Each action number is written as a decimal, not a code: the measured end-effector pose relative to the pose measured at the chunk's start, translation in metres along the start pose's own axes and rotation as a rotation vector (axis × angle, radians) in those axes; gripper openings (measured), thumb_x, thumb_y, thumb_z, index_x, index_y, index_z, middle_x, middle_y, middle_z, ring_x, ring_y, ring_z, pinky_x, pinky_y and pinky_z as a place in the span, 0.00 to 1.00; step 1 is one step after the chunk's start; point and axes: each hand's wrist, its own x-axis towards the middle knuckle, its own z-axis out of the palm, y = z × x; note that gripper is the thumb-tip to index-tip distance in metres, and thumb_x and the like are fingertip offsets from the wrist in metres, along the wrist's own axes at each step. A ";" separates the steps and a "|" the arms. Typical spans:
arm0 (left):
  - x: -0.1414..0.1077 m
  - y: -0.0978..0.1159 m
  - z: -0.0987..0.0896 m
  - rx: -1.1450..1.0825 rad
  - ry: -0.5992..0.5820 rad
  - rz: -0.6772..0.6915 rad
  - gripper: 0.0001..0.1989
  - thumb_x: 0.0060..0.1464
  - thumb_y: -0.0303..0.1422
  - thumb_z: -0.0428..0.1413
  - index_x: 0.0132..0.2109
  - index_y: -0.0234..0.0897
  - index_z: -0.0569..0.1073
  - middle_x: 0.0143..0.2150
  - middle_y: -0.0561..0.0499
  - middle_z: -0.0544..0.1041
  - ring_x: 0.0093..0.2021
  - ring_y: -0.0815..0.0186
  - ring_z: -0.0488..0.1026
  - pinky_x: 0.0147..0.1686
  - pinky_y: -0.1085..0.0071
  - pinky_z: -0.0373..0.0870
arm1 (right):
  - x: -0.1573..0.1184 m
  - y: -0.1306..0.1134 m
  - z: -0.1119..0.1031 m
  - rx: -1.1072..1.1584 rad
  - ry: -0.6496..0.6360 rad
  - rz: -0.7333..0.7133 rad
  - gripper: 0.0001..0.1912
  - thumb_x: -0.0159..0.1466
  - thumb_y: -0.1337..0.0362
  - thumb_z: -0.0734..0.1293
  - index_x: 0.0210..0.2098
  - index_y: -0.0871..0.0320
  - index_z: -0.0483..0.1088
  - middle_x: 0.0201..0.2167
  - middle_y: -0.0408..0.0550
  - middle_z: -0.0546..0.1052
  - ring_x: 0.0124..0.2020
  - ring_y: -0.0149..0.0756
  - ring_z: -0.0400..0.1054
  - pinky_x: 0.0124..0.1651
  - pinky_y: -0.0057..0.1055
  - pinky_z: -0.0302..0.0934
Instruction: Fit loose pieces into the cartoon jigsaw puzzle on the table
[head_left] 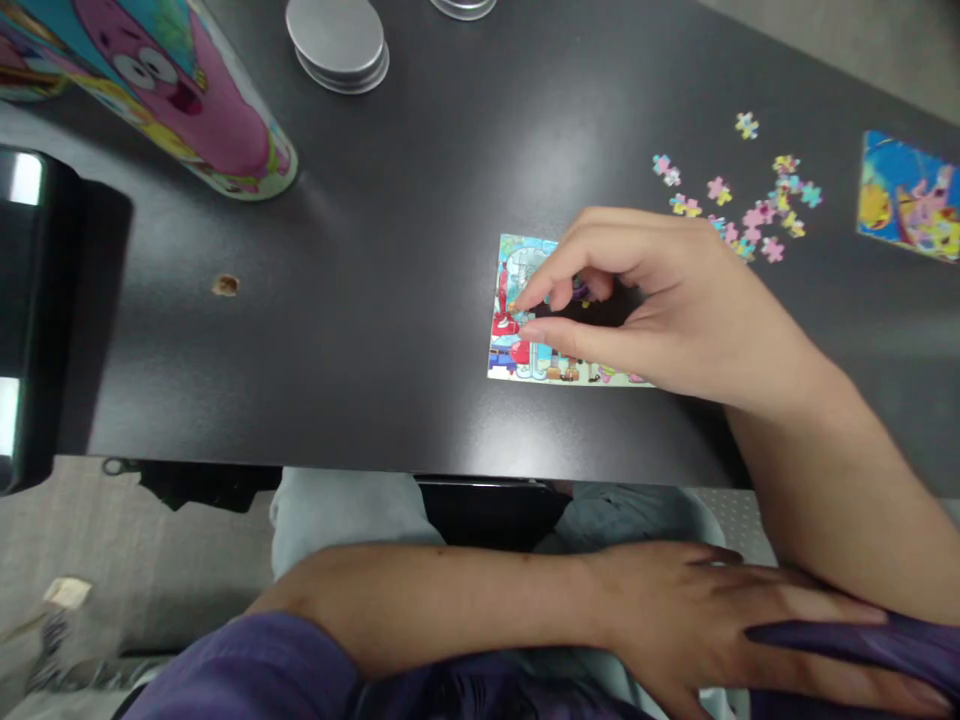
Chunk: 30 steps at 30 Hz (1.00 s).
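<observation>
The right hand point(664, 300), fingertips apart, overhung a part-built, colourful, rectangular jigsaw point(541, 364) mid-frame; pastel cardboard pieces point(754, 218) lay unplaced upper right.

Right forearm point(847, 470): enters from 4 o'clock, running toward 10 o'clock. Right hand point(686, 310): at 3 o'clock, wrist bent slightly, digits directed to 9 o'clock. Thumb point(581, 338) and index finger point(570, 262) form a pinch, tips close together; contact between them cannot be confirmed. Remaining fingers curl behind. Left forearm point(480, 600): extends from 7 o'clock toward 3 o'clock. Left hand point(690, 615): palm down, fingers extended and spread toward 4 o'clock, beside the right arm.
</observation>
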 end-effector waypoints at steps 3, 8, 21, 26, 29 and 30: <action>0.000 0.001 0.003 0.028 0.023 0.009 0.48 0.84 0.67 0.54 0.97 0.55 0.60 0.98 0.61 0.63 0.99 0.77 0.52 0.84 0.78 0.49 | 0.000 0.000 0.001 -0.010 0.010 0.036 0.04 0.78 0.46 0.82 0.48 0.34 0.91 0.42 0.45 0.86 0.47 0.54 0.80 0.53 0.53 0.78; -0.001 0.003 0.007 0.011 0.058 -0.006 0.48 0.83 0.66 0.55 0.97 0.55 0.61 0.98 0.63 0.62 0.98 0.78 0.54 0.86 0.79 0.45 | 0.002 0.004 0.006 0.036 0.036 -0.154 0.01 0.78 0.59 0.82 0.48 0.45 0.89 0.42 0.47 0.84 0.43 0.50 0.78 0.55 0.54 0.73; -0.003 0.008 0.061 -0.175 0.364 0.025 0.49 0.84 0.67 0.55 0.95 0.44 0.69 0.96 0.41 0.70 0.96 0.57 0.67 0.85 0.69 0.75 | -0.009 0.053 -0.069 -0.023 0.616 0.031 0.12 0.80 0.55 0.84 0.43 0.48 0.82 0.43 0.50 0.84 0.43 0.45 0.68 0.52 0.45 0.63; -0.001 0.002 0.081 -0.238 0.306 0.091 0.63 0.67 0.65 0.77 0.96 0.45 0.66 0.97 0.38 0.68 1.00 0.48 0.57 0.86 0.63 0.77 | -0.022 0.085 -0.115 -0.293 0.571 0.262 0.09 0.79 0.53 0.81 0.48 0.49 0.86 0.48 0.53 0.90 0.44 0.48 0.75 0.56 0.46 0.70; -0.005 0.005 0.087 -0.186 0.349 0.076 0.63 0.67 0.65 0.76 0.97 0.48 0.63 0.98 0.40 0.67 1.01 0.50 0.53 0.89 0.61 0.74 | -0.031 0.093 -0.127 -0.412 0.518 0.364 0.11 0.77 0.50 0.79 0.49 0.48 0.90 0.49 0.54 0.92 0.49 0.55 0.81 0.57 0.49 0.74; -0.007 0.007 0.090 -0.182 0.364 0.072 0.62 0.69 0.66 0.74 0.97 0.49 0.64 0.97 0.41 0.68 1.01 0.50 0.53 0.89 0.61 0.74 | -0.034 0.094 -0.130 -0.431 0.482 0.382 0.12 0.76 0.49 0.80 0.50 0.48 0.90 0.49 0.54 0.92 0.51 0.56 0.82 0.58 0.50 0.75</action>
